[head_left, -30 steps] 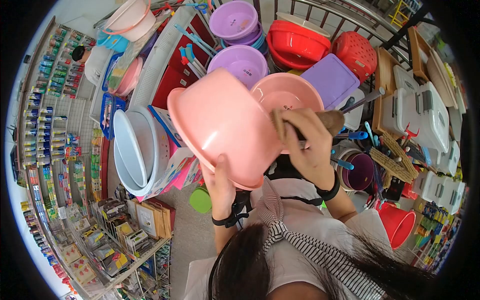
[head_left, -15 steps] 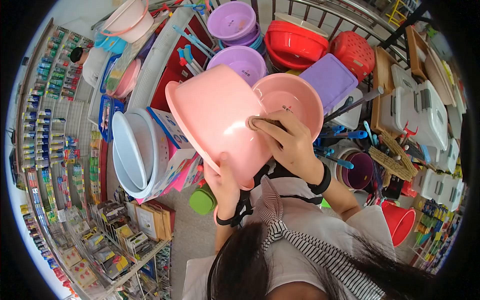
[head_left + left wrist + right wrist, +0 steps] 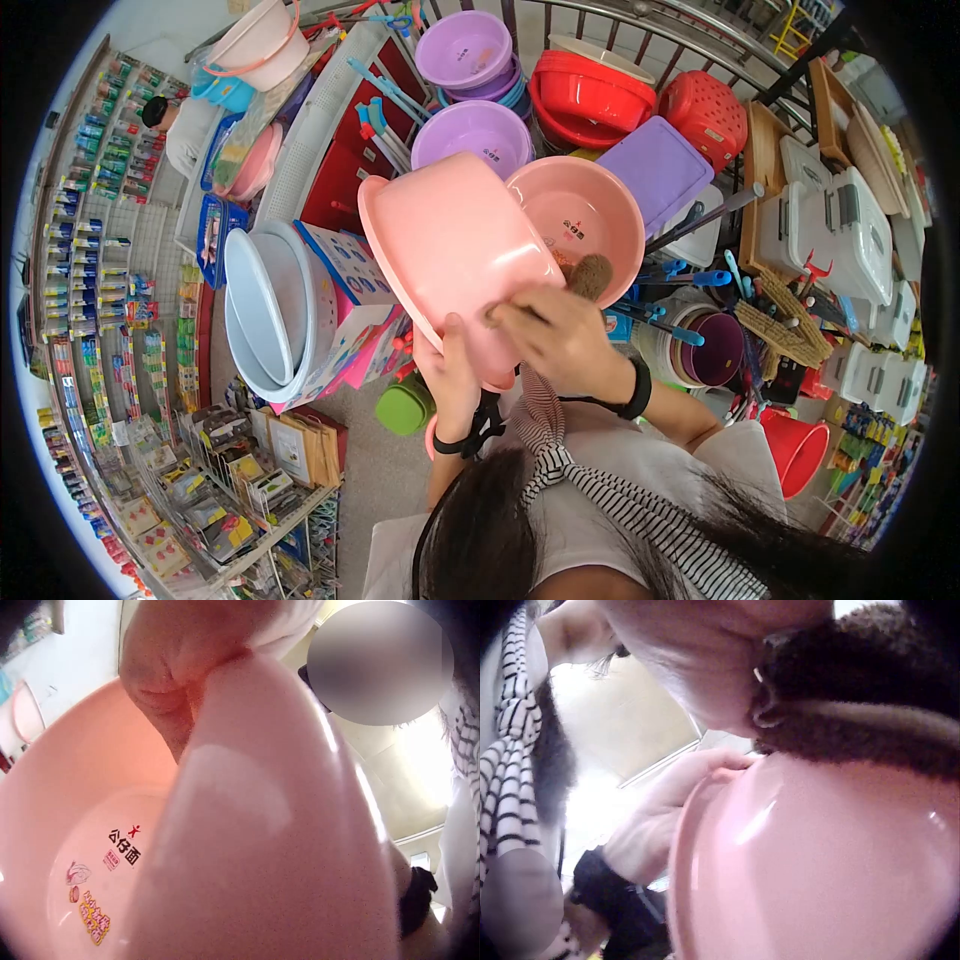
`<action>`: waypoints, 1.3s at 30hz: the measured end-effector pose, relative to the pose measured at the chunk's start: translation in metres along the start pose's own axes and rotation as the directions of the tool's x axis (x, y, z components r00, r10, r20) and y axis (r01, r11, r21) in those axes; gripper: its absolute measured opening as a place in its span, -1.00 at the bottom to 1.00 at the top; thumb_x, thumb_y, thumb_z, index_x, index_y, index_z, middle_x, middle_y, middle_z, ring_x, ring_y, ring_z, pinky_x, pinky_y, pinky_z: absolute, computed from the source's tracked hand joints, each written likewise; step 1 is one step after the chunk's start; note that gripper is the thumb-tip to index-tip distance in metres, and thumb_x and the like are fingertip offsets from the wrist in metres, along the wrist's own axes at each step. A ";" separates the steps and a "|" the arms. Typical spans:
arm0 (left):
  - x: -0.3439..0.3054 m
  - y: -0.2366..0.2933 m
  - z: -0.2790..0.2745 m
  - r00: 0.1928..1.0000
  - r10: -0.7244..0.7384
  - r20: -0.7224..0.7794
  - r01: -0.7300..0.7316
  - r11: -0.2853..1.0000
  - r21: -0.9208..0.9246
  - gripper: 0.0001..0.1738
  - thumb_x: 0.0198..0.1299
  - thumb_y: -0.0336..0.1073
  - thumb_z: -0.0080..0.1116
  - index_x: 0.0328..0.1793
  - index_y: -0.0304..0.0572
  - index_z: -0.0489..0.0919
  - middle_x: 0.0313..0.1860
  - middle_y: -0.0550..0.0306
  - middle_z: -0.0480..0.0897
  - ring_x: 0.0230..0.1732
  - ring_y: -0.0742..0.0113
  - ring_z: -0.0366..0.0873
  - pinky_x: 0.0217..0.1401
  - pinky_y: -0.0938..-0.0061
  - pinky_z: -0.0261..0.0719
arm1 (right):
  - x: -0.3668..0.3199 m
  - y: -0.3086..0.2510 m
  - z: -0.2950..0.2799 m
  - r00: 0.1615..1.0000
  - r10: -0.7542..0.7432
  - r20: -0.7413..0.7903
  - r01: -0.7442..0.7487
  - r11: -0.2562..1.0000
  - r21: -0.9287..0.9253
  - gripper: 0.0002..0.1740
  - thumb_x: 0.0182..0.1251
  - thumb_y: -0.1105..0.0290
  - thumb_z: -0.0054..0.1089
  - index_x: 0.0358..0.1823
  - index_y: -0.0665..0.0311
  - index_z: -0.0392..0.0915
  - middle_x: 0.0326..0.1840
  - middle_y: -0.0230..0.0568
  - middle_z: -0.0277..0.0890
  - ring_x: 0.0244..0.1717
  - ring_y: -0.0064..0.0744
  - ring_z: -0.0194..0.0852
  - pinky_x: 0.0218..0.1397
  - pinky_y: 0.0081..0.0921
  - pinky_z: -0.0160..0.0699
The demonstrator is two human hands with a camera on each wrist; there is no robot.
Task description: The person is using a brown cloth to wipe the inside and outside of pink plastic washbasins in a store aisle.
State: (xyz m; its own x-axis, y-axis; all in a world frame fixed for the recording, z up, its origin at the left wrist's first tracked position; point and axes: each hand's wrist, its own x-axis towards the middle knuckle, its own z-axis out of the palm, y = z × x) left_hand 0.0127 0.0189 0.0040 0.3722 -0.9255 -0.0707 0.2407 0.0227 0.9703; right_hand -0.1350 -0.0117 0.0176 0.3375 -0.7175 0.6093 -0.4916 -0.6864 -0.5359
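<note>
The left hand [image 3: 449, 372] grips the rim of a tilted pink basin [image 3: 455, 245], thumb on the outer wall and fingers inside, as the left wrist view shows. Its outer side faces up. Low on that wall, the right hand [image 3: 565, 340] holds a brown fuzzy cloth [image 3: 590, 277] against the basin; part of the cloth sticks out beyond the fingers. In the right wrist view the brown cloth [image 3: 862, 694] lies along the pink wall [image 3: 840, 847]. Printed characters show on the basin's inner bottom [image 3: 105, 862] in the left wrist view.
Another pink basin [image 3: 590, 215] stands just behind. Purple basins [image 3: 472, 135] and red basins [image 3: 597, 90] are at the back, pale blue basins [image 3: 265, 310] at left. Several blue-tipped handles [image 3: 700, 278] and lidded boxes [image 3: 835, 235] are at right.
The right hand has moved down and toward the body along the basin's outer wall, with the cloth. The held basin has shifted slightly right and down.
</note>
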 end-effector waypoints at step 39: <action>-0.006 -0.008 -0.021 0.965 0.023 0.262 -0.108 0.943 0.315 0.05 0.28 0.50 -0.56 0.48 -0.36 0.17 -0.10 0.10 0.61 -0.31 0.48 0.56 -0.38 0.65 0.53 | 0.000 -0.027 0.010 0.994 0.017 0.107 -0.020 0.999 0.026 -0.66 -0.01 0.36 0.23 -0.12 0.17 0.55 -0.32 -0.30 0.29 -0.33 -0.35 0.47 -0.31 -0.44 0.52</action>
State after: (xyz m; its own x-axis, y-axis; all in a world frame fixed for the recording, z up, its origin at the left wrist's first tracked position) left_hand 0.0273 0.0323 -0.0082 0.1295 -0.9915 0.0143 -0.0954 0.0019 0.9954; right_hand -0.1138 0.0059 0.0264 0.4136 -0.7374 0.5341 -0.4769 -0.6751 -0.5628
